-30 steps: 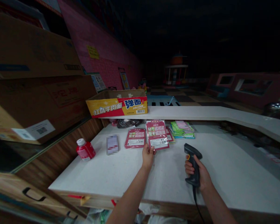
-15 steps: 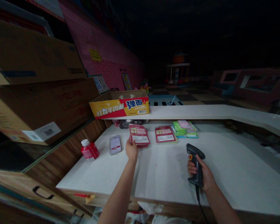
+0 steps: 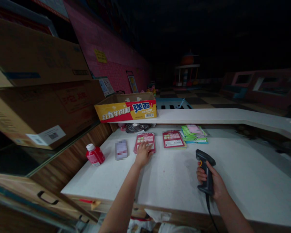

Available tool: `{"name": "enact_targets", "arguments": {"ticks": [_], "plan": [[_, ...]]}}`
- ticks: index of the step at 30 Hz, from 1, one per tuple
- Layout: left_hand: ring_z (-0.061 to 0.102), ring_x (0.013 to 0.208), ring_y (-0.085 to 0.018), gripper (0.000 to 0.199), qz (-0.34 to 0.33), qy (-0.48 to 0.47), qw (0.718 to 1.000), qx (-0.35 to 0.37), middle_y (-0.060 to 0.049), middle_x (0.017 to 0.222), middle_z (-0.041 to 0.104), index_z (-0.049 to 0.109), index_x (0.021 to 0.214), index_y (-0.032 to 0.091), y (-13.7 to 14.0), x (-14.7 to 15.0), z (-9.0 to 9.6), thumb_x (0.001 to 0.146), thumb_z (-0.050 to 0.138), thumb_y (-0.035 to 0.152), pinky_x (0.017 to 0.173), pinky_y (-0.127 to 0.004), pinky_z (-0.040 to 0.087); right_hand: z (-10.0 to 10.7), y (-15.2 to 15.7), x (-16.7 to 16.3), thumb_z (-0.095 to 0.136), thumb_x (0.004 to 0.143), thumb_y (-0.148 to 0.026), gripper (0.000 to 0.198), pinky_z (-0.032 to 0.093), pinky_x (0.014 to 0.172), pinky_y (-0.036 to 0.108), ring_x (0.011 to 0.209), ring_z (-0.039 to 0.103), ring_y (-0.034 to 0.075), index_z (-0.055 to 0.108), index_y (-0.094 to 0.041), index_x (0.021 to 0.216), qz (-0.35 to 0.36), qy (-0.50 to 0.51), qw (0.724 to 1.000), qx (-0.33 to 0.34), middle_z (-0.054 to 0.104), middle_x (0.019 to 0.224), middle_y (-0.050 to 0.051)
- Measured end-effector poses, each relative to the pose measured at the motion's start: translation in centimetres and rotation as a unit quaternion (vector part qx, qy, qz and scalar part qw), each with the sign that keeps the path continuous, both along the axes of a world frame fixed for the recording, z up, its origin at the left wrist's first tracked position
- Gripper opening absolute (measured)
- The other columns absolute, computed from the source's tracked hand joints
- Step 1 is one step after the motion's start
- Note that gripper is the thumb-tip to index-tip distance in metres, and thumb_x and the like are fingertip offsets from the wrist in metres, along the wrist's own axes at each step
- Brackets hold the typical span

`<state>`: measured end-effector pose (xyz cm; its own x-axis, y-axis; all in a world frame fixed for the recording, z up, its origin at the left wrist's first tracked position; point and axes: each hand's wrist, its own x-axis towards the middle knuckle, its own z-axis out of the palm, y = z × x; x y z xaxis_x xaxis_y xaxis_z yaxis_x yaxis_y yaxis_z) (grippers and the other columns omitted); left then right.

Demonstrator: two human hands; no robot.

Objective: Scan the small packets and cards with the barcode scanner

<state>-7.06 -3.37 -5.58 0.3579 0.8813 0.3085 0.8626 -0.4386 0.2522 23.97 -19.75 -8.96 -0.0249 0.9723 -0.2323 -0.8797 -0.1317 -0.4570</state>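
Note:
My left hand [image 3: 143, 155] lies on a stack of flat red packets [image 3: 144, 137], its fingers stretched over the top one. To the right of that stack is a second pile of red packets [image 3: 173, 139] with a white label. Beside it rests a pile of green and pink packets [image 3: 194, 134]. My right hand [image 3: 217, 184] grips a black barcode scanner [image 3: 205, 157] by its handle, above the white counter [image 3: 174, 181]. The scanner's cord hangs down toward the counter's front edge.
Left on the counter are a red bottle [image 3: 95, 155] with a white cap and a blurred phone-like item [image 3: 121, 149]. An open noodle carton [image 3: 128, 110] sits on the raised ledge [image 3: 199, 116]. Large cardboard boxes [image 3: 50, 113] are stacked at the far left.
My left hand has gone from holding the left stack's edge, slightly raised, to lying across its top, and the stack now sits flatter. My right hand still holds the scanner.

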Motion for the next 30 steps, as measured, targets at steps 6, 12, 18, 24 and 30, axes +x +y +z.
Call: {"name": "enact_targets", "arguments": {"ticks": [6, 12, 18, 24, 30], "plan": [[0.046, 0.134, -0.028, 0.038, -0.012, 0.009, 1.000, -0.001, -0.007, 0.142, 0.056, 0.066, 0.126, 0.033, 0.3, 0.3, -1.8, 0.092, 0.052, 0.021, 0.115, -0.050, 0.027, 0.3, -0.1, -0.1, 0.079, 0.075, -0.032, 0.027, 0.040, 0.039, 0.016, 0.045, 0.043, 0.006, 0.061, -0.019, 0.090, -0.006, 0.017, 1.000, -0.005, 0.046, 0.060, -0.006], [0.045, 0.133, -0.029, 0.035, -0.031, -0.022, 0.999, 0.032, -0.009, 0.139, 0.057, 0.068, 0.122, 0.030, -0.2, 0.4, -1.6, 0.091, 0.055, 0.022, 0.113, -0.051, 0.031, 0.2, 0.1, 0.0, 0.080, 0.073, -0.033, 0.028, 0.040, 0.038, 0.017, 0.045, 0.043, 0.007, 0.061, -0.019, 0.089, -0.004, 0.007, 1.000, -0.004, 0.046, 0.059, -0.006], [0.059, 0.111, -0.024, 0.039, -0.071, -0.108, 0.991, 0.025, -0.013, 0.116, 0.066, 0.065, 0.122, 0.020, -0.2, 4.3, -0.6, 0.090, 0.045, 0.013, 0.099, -0.039, 0.046, 0.1, 0.3, -0.1, 0.080, 0.073, -0.034, 0.030, 0.039, 0.039, 0.015, 0.045, 0.043, 0.006, 0.061, -0.018, 0.089, -0.001, 0.026, 1.000, -0.006, 0.047, 0.059, -0.006], [0.066, 0.103, -0.028, 0.033, 0.088, -0.163, 0.979, -0.089, -0.020, 0.110, 0.065, 0.061, 0.114, 0.012, 2.5, 10.8, 0.8, 0.081, 0.058, 0.010, 0.091, -0.037, 0.048, 0.3, 0.5, -0.3, 0.080, 0.073, -0.034, 0.029, 0.036, 0.038, 0.014, 0.044, 0.042, 0.006, 0.062, -0.018, 0.088, -0.009, 0.041, 0.999, -0.017, 0.048, 0.057, -0.006], [0.066, 0.105, -0.037, 0.030, 0.170, -0.229, 0.945, -0.160, -0.025, 0.109, 0.065, 0.058, 0.096, 0.012, 4.4, 12.6, 1.3, 0.069, 0.072, 0.012, 0.087, -0.042, 0.049, -0.1, 0.8, -0.5, 0.084, 0.069, -0.036, 0.036, 0.035, 0.040, 0.012, 0.044, 0.041, 0.004, 0.061, -0.017, 0.089, -0.015, 0.035, 0.999, 0.000, 0.049, 0.058, -0.006]]}}
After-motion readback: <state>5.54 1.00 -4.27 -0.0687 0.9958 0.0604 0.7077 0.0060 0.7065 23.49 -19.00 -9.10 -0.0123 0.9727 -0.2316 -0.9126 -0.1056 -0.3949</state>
